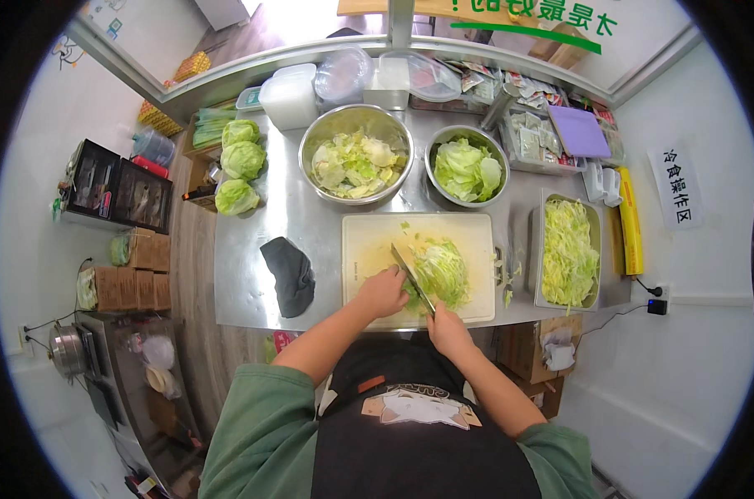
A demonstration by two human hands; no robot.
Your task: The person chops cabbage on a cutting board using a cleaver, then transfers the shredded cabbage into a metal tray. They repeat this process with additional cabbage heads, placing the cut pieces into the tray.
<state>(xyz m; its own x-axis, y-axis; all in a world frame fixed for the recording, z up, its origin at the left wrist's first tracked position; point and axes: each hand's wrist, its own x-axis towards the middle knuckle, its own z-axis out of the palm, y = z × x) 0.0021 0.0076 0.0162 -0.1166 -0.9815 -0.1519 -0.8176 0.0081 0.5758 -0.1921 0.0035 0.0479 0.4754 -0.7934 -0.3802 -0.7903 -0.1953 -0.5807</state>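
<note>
While the right hand grips the knife, angled forward-left beside shredded lettuce on the cutting board, the left hand bends close by, its grasp unclear.

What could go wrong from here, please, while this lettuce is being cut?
The left grip is close beside the knife, so a slip might cut it. The cutting board lies near the metal table's front edge, so the shredded lettuce might drop over it.

Bright glare (nearly white) streaks the steel table.
</note>
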